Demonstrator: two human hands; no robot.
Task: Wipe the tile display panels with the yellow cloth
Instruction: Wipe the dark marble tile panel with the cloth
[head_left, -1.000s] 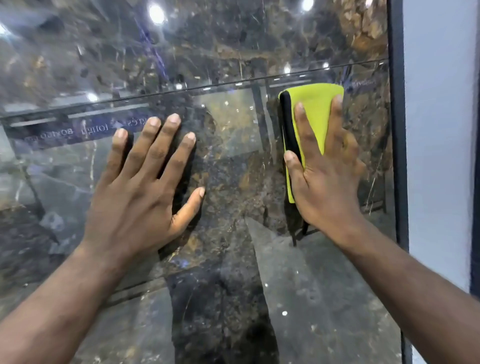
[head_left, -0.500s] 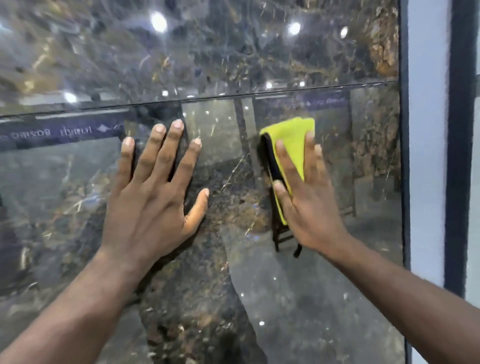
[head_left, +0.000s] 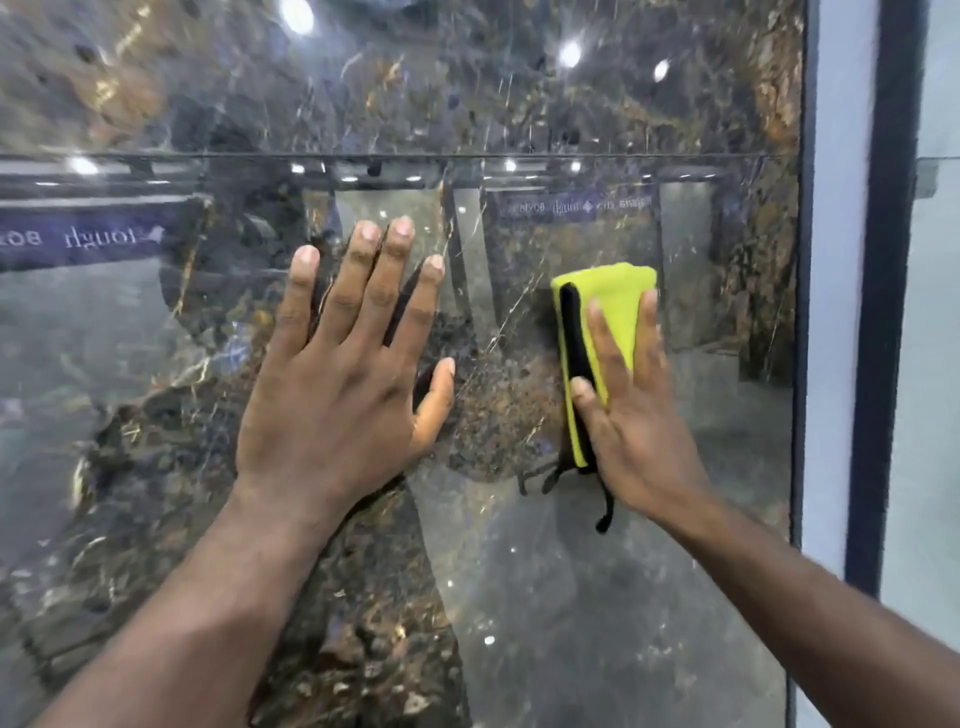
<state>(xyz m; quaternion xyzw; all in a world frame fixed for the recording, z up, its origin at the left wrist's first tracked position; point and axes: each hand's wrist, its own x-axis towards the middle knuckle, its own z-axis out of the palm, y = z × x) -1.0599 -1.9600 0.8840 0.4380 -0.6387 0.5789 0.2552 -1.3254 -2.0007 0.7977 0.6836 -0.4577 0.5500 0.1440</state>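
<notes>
Pressing yellow cloth (head_left: 621, 304) on panel (head_left: 571, 597), right hand (head_left: 639, 431) (left hand (head_left: 332, 405) flat)

I see bright, even light. Round white lamp reflections (head_left: 570, 53) glare off the glossy dark marble tile panel (head_left: 597, 597). Upper left is smeared, hands fairly sharp.

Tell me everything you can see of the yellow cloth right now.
The yellow cloth is folded into an upright pad, yellow-green, with a black edge down its left side and black threads hanging below. The right hand presses it flat against the glossy marble-look tile panel, straight fingers spread over it.
</notes>
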